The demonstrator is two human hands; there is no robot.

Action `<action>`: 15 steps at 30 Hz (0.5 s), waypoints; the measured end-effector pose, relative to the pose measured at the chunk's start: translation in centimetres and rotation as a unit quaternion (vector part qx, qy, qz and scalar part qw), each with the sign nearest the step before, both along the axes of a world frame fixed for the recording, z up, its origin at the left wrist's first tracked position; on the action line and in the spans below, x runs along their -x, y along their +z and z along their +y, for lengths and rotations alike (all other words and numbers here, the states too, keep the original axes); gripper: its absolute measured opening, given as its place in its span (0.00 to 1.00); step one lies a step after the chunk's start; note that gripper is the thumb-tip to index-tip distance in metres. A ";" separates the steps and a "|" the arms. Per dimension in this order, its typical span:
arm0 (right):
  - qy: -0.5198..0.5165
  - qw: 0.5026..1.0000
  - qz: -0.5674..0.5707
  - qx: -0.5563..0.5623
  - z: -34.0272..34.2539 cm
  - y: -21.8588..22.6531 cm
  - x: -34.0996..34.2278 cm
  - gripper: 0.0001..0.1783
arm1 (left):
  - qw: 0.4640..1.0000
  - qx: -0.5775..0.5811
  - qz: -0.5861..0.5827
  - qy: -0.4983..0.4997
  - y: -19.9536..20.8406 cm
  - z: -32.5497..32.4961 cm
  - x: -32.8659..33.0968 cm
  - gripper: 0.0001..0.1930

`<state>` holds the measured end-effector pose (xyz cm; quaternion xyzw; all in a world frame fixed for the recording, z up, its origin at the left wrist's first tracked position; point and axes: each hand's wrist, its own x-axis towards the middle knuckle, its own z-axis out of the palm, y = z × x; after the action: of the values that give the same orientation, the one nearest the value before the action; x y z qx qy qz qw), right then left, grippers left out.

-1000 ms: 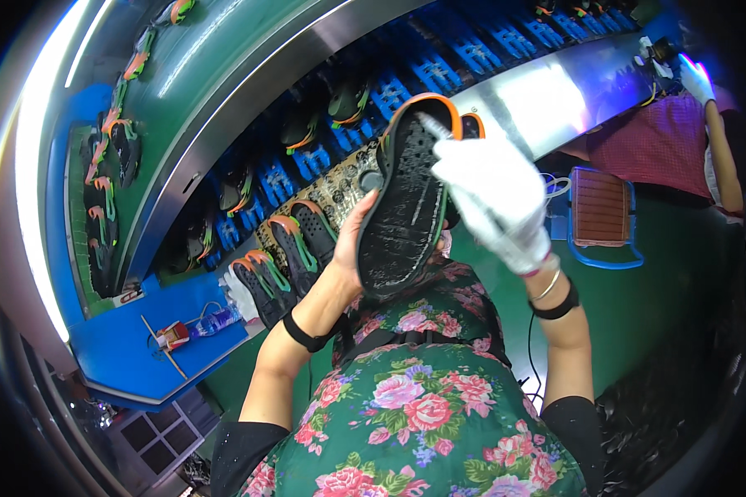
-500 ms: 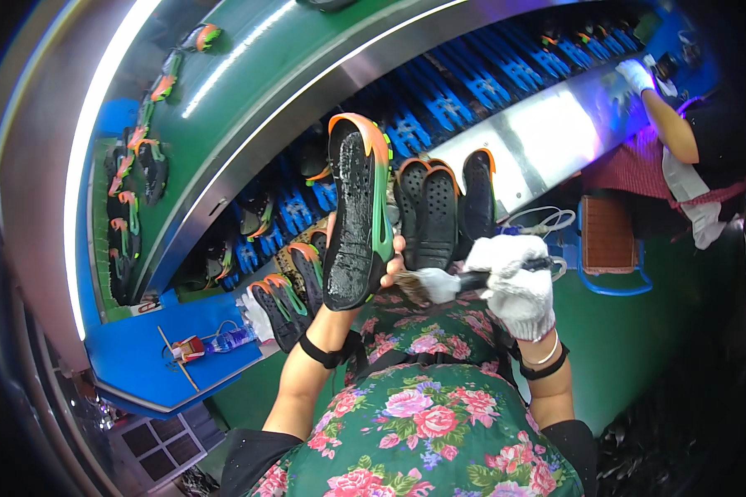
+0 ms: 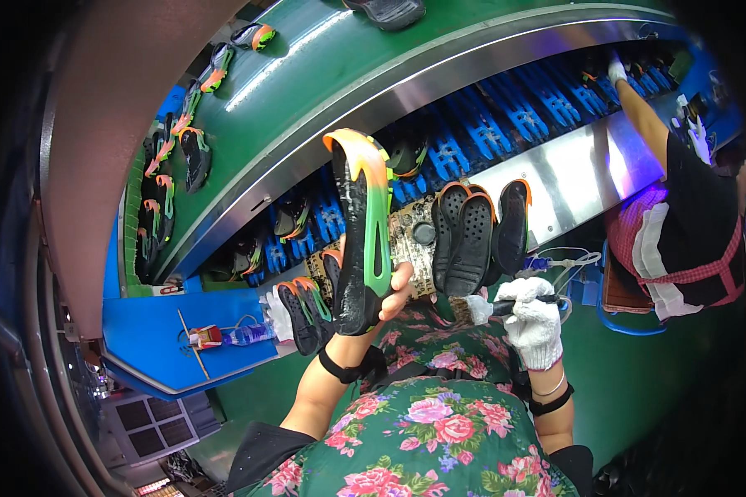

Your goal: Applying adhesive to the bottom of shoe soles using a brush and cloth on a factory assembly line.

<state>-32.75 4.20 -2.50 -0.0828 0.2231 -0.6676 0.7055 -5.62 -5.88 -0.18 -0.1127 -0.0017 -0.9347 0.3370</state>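
My bare left hand (image 3: 396, 294) is closed around a shoe sole (image 3: 379, 219), black inside with an orange-to-green sidewall. The sole stands nearly upright and tilted, so its coloured side shows, and wet-looking streaks shine on the black. In a white knit glove, my right hand (image 3: 532, 325) grips a brush (image 3: 501, 307) by its dark handle. The brush's brownish bristles point left, apart from the held sole and just below a group of black soles with orange rims (image 3: 471, 244). Another such sole (image 3: 512, 228) leans beside that group.
A crusted board (image 3: 408, 248) with a dark round lid lies behind the held sole. Beyond run blue racks (image 3: 481, 124) and a green conveyor (image 3: 307, 108) carrying soles. At left, a blue table (image 3: 141, 331) bears a bottle and a small red box. A co-worker (image 3: 680, 207) reaches toward the racks at right.
The sole in my left hand has turned from facing up to showing its sidewall. The brush has moved right, away from it. My view has shifted, and the co-worker's arm now reaches farther.
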 end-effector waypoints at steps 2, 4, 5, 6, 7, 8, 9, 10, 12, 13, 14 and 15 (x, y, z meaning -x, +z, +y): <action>0.003 1.000 -0.004 -0.031 0.1 0.1 0.2 0.06 | 0.986 0.096 -0.133 0.011 1.4 -1.8 -0.7 0.35; 0.007 0.998 -0.009 -0.062 0.0 0.2 0.1 0.06 | 0.978 0.084 -0.169 0.092 3.8 -2.4 -1.0 0.45; 0.012 0.997 0.003 -0.074 -0.3 0.3 -0.1 0.06 | 0.971 0.139 -0.167 0.101 4.7 -3.9 -1.6 0.45; 0.017 0.996 0.016 -0.087 -0.6 0.4 -0.4 0.07 | 0.961 0.192 -0.164 0.110 5.4 -5.4 -2.2 0.45; 0.033 0.995 0.025 -0.088 -0.9 0.5 -0.6 0.08 | 0.962 0.193 -0.145 0.127 6.0 -7.0 -2.7 0.46; 0.023 0.998 0.034 -0.054 -1.2 -0.1 -1.0 0.08 | 0.963 0.192 -0.124 0.141 6.4 -8.8 -2.9 0.47; 0.038 0.997 0.042 -0.055 -1.6 0.2 -1.5 0.08 | 0.955 0.197 -0.146 0.165 7.4 -10.8 -3.3 0.50; 0.049 0.996 0.052 -0.057 -2.1 0.4 -1.8 0.08 | 0.948 0.200 -0.164 0.186 7.8 -13.3 -3.5 0.53; 0.079 0.993 0.085 -0.024 -3.2 0.1 -2.7 0.08 | 0.948 0.205 -0.174 0.170 8.5 -18.2 -4.4 0.49; 0.056 0.977 0.203 0.038 -3.5 -0.1 -3.4 0.09 | 0.945 0.104 -0.200 0.237 8.6 -19.9 -4.4 0.47; 0.028 0.942 0.319 0.098 -3.7 -0.3 -3.8 0.11 | 0.929 0.000 -0.220 0.297 8.6 -21.5 -4.1 0.44; 0.038 0.933 0.339 0.112 -3.9 -0.8 -3.9 0.10 | 0.942 -0.084 -0.162 0.284 8.7 -22.7 -4.4 0.42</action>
<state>-28.84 0.30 -3.32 -0.3910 0.3694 -0.5935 0.5987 -1.22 -28.54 8.57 0.0738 -0.0099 -0.8029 0.5915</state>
